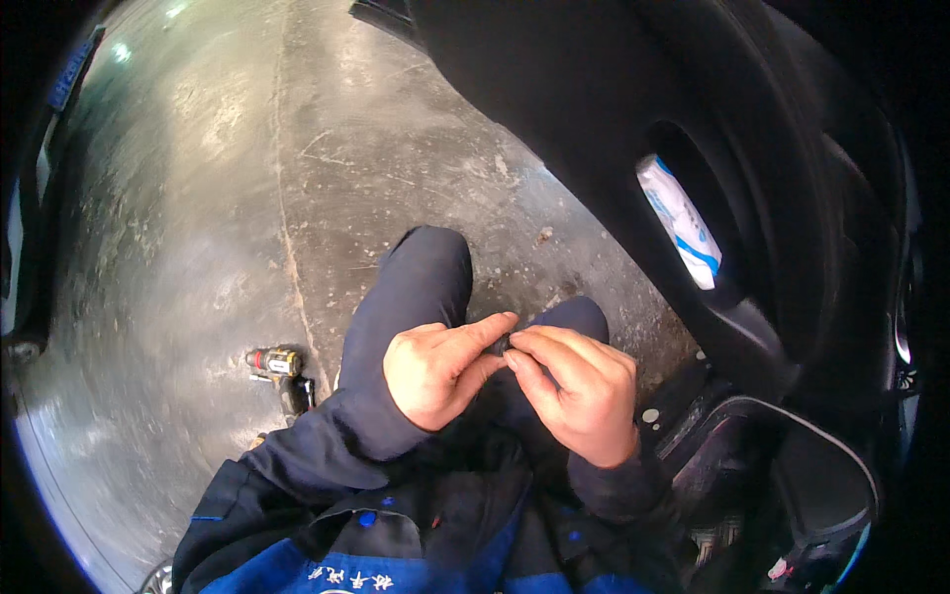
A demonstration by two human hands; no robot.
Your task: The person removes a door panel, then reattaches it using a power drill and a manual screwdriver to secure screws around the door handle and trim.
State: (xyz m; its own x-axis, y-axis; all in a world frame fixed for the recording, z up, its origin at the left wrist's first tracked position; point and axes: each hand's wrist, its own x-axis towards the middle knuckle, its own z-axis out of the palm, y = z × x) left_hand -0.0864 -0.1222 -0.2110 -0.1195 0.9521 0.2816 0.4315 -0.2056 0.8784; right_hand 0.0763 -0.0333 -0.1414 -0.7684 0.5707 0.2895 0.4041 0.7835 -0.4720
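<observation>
Both hands meet in front of my knees. My left hand point(443, 371) pinches a small dark piece point(504, 343) between its thumb and forefinger. From the other side, the thumb and fingertips of my right hand point(579, 382) grip the same piece. Fingers cover most of it, so its kind cannot be told. Beyond my left forearm, a cordless drill point(278, 364) with a red ring near its chuck lies on the concrete floor point(185, 245).
An open vehicle door point(594, 171) spans the upper right, with a white and blue plastic package point(681, 223) in its pocket. The vehicle's door sill point(686, 431) is at the lower right. Part of another vehicle point(44, 156) shows at the far left edge.
</observation>
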